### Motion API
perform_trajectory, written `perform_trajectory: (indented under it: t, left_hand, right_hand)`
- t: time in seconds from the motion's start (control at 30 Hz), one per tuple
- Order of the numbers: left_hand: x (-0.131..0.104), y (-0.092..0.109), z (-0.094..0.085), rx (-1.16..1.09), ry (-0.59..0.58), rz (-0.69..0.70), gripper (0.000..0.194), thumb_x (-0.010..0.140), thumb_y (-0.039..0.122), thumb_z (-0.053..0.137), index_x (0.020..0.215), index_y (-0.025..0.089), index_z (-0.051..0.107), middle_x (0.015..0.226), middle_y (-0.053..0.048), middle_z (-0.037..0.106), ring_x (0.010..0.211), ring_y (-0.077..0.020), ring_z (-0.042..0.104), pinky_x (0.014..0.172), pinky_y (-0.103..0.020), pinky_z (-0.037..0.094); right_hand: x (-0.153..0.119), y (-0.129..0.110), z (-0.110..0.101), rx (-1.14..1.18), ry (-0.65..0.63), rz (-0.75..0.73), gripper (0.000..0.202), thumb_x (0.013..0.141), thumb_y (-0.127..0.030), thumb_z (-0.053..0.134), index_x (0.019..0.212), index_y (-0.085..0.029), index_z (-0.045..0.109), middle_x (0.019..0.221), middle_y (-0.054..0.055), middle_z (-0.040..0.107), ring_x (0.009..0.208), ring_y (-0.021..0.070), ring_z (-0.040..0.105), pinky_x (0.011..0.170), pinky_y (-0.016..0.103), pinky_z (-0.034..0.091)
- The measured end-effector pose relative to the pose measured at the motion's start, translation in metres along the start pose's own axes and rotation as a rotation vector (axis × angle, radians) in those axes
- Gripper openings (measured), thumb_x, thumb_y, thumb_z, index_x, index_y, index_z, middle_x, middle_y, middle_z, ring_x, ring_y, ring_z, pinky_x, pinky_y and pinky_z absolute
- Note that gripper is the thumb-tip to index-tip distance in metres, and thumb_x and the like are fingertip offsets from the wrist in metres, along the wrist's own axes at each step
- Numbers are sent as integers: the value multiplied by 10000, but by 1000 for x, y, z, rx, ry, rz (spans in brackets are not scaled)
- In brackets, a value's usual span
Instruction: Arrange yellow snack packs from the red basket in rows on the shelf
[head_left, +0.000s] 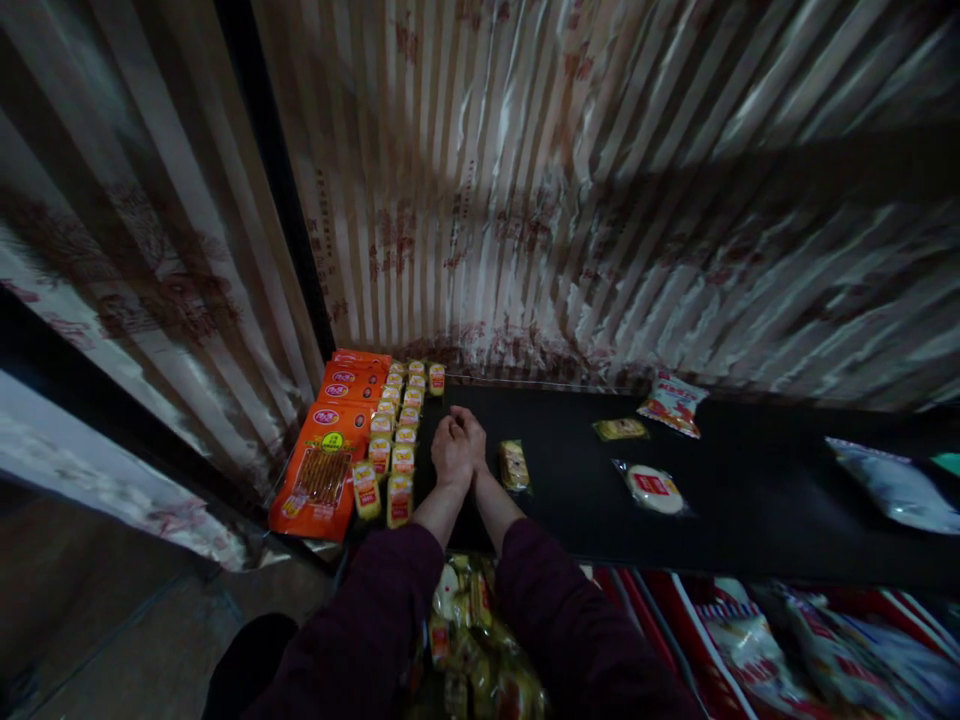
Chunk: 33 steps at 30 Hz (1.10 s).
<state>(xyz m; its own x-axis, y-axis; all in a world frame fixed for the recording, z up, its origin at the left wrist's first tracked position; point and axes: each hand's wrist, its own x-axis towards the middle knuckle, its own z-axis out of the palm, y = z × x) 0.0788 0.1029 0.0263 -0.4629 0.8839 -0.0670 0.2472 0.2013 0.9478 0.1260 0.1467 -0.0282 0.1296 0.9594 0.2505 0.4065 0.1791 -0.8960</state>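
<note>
My left hand (451, 452) and my right hand (471, 436) are pressed close together over the black shelf (562, 430), just right of the rows of small yellow packets (403, 458). Both hands have their fingers curled in, and what they may hold is hidden. To the left of the rows lie orange snack bags (322, 465). One yellow packet (514, 466) sits alone just right of my right hand.
Farther right on the shelf are a flat yellow packet (621, 429), a round white cracker packet (654, 487), a red and white bag (673, 403) and a silvery bag (900, 487). Below the front edge are boxes of packaged snacks (757, 650). A striped curtain (525, 200) hangs behind.
</note>
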Motion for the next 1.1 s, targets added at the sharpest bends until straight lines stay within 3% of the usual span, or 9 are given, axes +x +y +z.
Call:
perform_trajectory:
  t: [0.27, 0.63, 0.87, 1.1]
  left_hand:
    - [-68, -14, -34, -29, -43, 16, 343, 861, 210, 382, 1090, 169, 634, 1156, -86, 657, 1088, -182, 589, 979, -303, 424]
    - [-161, -34, -91, -91, -170, 72, 334, 869, 247, 399, 1114, 174, 614, 1181, -80, 637, 1104, -172, 571, 989, -308, 414]
    - [-202, -78, -96, -126, -249, 1, 257, 843, 253, 443, 1015, 186, 622, 1102, -66, 663, 1047, -165, 593, 970, -324, 424]
    - [-220, -125, -95, 156, -334, -247, 227, 816, 190, 446, 887, 196, 662, 971, -62, 705, 936, -173, 634, 896, -306, 454]
  right_hand:
    - [-74, -26, -22, 49, -17, 62, 336, 708, -170, 451, 1000, -180, 616, 1005, 57, 660, 937, 173, 605, 916, 331, 478]
    - [-174, -63, -59, 30, -66, 3, 399, 699, -116, 429, 1019, -196, 655, 1044, 58, 662, 973, 173, 596, 942, 339, 461]
    - [-233, -44, -70, 12, -79, 134, 400, 712, -108, 406, 995, -198, 674, 1004, 61, 681, 978, 190, 601, 941, 367, 464]
    - [-286, -1, -65, -173, -222, 231, 353, 742, -91, 421, 952, -178, 690, 986, 108, 705, 951, 215, 648, 912, 363, 490]
